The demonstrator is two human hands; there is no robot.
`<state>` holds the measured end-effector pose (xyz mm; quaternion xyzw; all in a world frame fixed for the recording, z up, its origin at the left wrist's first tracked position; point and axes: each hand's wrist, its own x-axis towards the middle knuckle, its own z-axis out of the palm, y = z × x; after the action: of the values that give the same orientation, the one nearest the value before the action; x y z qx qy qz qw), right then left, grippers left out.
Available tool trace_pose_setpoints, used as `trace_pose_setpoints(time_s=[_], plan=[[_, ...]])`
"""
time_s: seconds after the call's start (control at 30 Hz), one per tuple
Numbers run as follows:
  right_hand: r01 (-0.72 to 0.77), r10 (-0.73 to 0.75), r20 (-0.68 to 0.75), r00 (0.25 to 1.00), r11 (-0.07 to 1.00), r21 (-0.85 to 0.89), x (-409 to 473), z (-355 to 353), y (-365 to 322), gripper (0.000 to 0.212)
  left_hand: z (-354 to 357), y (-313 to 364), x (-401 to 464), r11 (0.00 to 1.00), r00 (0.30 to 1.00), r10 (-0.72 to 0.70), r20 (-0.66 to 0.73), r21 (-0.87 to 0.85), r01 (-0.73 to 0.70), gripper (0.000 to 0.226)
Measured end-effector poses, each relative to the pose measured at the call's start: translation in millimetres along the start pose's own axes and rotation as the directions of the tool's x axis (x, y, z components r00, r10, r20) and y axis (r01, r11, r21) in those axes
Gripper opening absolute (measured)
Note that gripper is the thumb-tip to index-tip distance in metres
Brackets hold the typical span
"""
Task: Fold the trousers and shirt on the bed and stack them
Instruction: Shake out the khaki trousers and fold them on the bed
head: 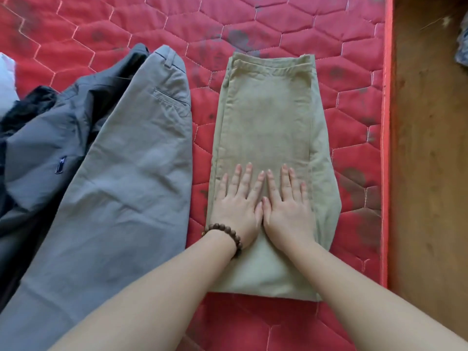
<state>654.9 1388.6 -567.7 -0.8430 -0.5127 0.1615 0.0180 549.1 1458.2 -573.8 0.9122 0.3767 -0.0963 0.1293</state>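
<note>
Both flat, the left hand [236, 211] and right hand [287, 211] press the folded khaki trousers [268, 117]; soft, limp cloth, best lifted by its edges.

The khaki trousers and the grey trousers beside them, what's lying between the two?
Nothing: in the head view only a bare strip of red quilted mattress separates the folded khaki trousers from the grey trousers.

Bed [278, 29]: red quilted mattress w/ hexagon stitching, dark smudges, filling most of frame. Centre: folded khaki trousers [268, 117], lying flat. Left: grey trousers [131, 158], unfolded, running to lower left. Far left: dark grey shirt [50, 148], rumpled, partly under grey trousers.
</note>
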Motion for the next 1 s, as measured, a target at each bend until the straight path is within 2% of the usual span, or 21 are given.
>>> trace_pose_setpoints(time_s=[0.2,0.37,0.53,0.6,0.67,0.73,0.83,0.9,1.0], plan=[[-0.014,0.02,0.067,0.998,0.995,-0.097,-91.2,22.6,-16.7,0.059,15.3,20.7,-93.3,1.0,0.999,-0.013,0.042,0.021,0.012,0.06],[0.091,-0.088,0.029,0.996,0.989,-0.118,-110.9,33.3,3.2,0.06,25.9,0.6,-116.5,0.991,0.995,0.103,0.0,0.083,-0.102,0.062],[0.042,-0.04,0.028,0.999,0.996,-0.085,-115.3,26.2,24.9,0.06,25.1,-22.0,-124.7,0.994,0.998,0.043,0.049,0.097,-0.048,0.083],[0.085,-0.08,0.055,0.995,0.993,-0.08,-120.1,22.6,30.2,0.066,24.3,-24.4,-130.4,0.989,0.995,0.085,0.056,0.12,-0.092,0.099],[0.182,-0.17,0.11,0.979,0.978,-0.107,-128.4,19.1,39.4,0.082,19.8,-28.5,-137.4,0.977,0.985,0.146,0.092,0.143,-0.158,0.108],[0.284,-0.259,0.158,0.953,0.944,-0.168,-140.0,15.0,47.7,0.092,14.1,-31.8,-144.7,0.968,0.976,0.196,0.098,0.138,-0.208,0.098],[0.318,-0.29,0.149,0.945,0.921,-0.225,-150.4,10.9,50.6,0.086,13.1,-32.6,-147.0,0.922,0.951,0.309,-0.003,0.245,-0.299,0.05],[0.303,-0.285,0.105,0.953,0.915,-0.266,-150.6,12.2,46.7,0.08,11.7,-32.8,-140.9,0.899,0.925,0.371,-0.083,0.282,-0.335,0.048],[0.282,-0.308,-0.019,0.951,0.893,-0.351,-152.9,10.6,36.6,0.048,9.2,-30.8,-138.8,0.907,0.912,0.369,-0.178,0.282,-0.312,0.049]])
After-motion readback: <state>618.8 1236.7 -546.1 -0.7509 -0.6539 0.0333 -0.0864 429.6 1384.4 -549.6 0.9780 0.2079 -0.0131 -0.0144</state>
